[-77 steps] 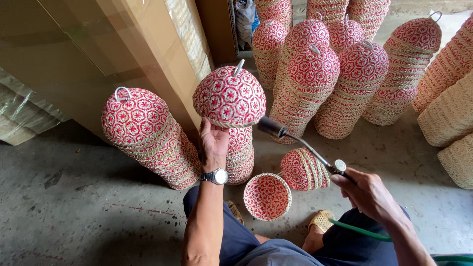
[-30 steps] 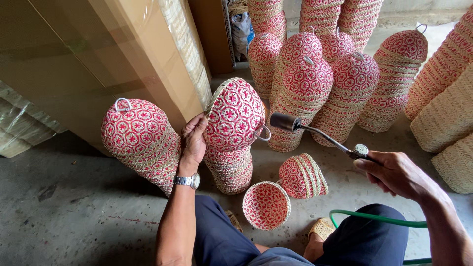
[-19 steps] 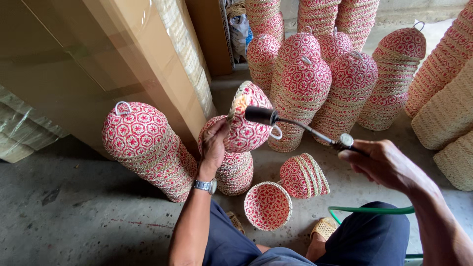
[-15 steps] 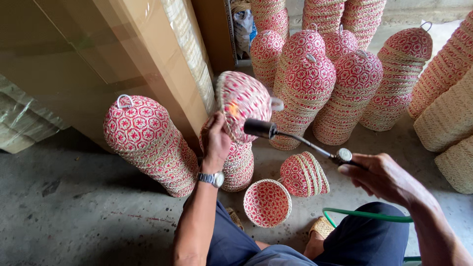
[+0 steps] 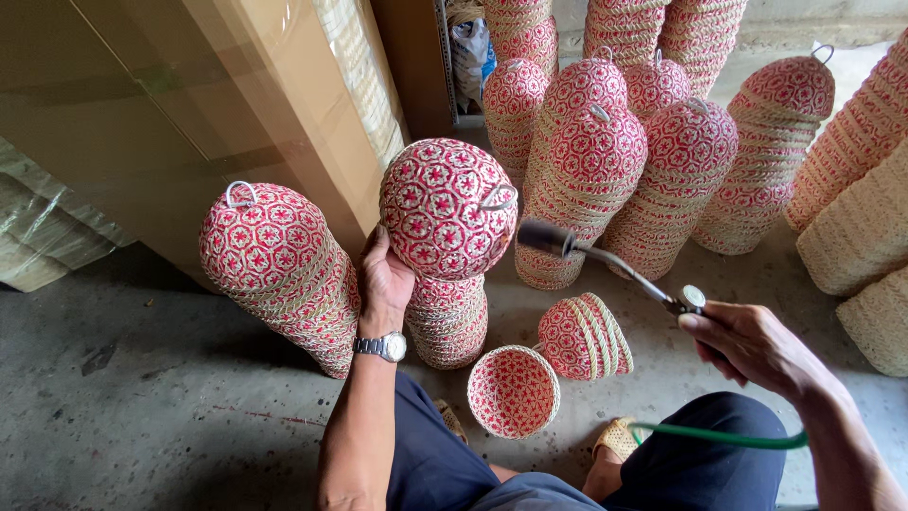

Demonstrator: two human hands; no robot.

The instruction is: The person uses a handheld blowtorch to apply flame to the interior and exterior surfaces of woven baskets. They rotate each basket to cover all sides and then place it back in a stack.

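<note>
The left hand (image 5: 385, 284) has turned the red woven basket (image 5: 446, 208) bottom-up, gripping it; the right hand (image 5: 752, 345) clasps the torch (image 5: 605, 260), whose flame seems gone, fingers partly hidden.

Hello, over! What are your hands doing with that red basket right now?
Left hand holds red woven basket up. Right hand grips torch wand, nozzle beside basket. Basket stacks crowd close behind.

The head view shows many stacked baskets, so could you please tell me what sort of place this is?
Probably a basket workshop or storeroom. Tall stacks of red-and-white woven baskets stand on a bare concrete floor beside large cardboard cartons, and the right hand aims a hose-fed torch at a basket held by the left hand.
</note>
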